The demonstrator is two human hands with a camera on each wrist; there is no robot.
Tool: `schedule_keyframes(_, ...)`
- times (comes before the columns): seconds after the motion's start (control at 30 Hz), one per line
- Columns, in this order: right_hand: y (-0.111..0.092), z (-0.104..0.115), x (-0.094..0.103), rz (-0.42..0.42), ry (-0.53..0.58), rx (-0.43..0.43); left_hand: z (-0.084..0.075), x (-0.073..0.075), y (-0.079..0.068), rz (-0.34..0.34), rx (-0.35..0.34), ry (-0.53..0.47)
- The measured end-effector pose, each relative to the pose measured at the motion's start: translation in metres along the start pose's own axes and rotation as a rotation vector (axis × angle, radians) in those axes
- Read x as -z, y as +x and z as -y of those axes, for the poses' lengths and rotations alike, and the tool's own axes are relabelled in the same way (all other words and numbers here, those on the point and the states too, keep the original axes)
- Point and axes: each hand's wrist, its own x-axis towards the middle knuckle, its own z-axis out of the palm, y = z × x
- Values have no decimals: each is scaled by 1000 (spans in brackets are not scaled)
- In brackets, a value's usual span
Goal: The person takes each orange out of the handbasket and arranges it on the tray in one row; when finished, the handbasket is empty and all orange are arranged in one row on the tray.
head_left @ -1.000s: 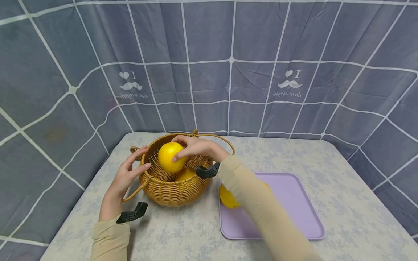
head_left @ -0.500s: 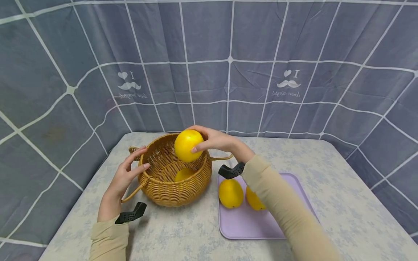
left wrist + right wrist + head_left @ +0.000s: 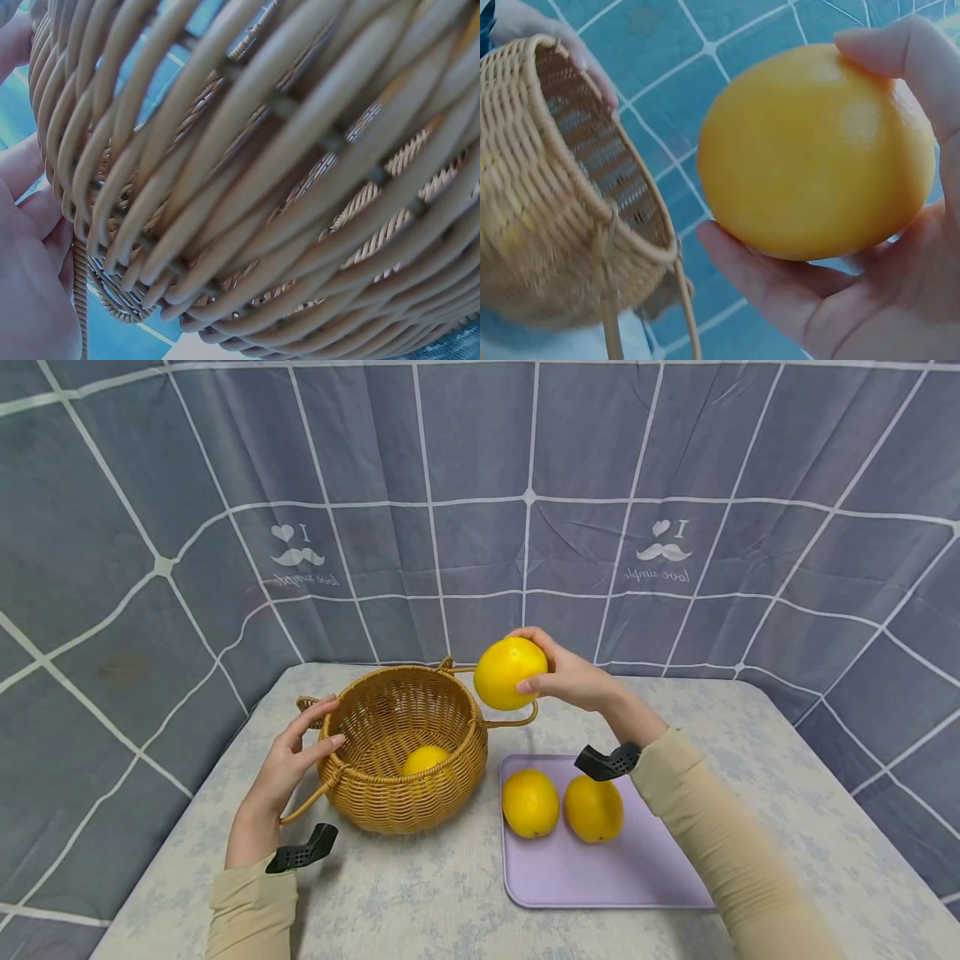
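My right hand (image 3: 576,680) grips a yellow-orange orange (image 3: 502,673) between thumb and fingers, raised over the right handle of a round wicker basket (image 3: 401,806). The right wrist view shows this orange large and close, with the thumb across its top and fingers under it. My left hand (image 3: 279,770) rests at the basket's left rim, thumb and fingers spread and their tips at the edge. Inside the basket lies one orange (image 3: 425,760), partly hidden by the front wall. In the left wrist view, woven strands fill most of the frame beside the left hand (image 3: 34,285).
Right of the basket is a lilac tray (image 3: 600,881). Two oranges lie side by side on its left part, one orange (image 3: 530,803) near the left edge and another orange (image 3: 594,810) beside it. A grey checked curtain (image 3: 480,552) hangs behind the table (image 3: 405,893).
My right hand has lifted the orange out of the basket and carried it right, past the rim. The tray's two oranges are now uncovered by the arm. My left hand has stayed at the rim.
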Motion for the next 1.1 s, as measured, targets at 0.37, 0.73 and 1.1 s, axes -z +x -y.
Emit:
schedule_keyframes(0.37,-54,-17,30,-93,76,13,2,0,0,1,-5,-8)
schedule_keyframes(0.73,-105,-32,41,-187,220,56,2,1,0,0,-7,-8)
schedule_keyframes(1.1,-151,-59,45,-264,234,43,1,0,0,0,-15,-18)
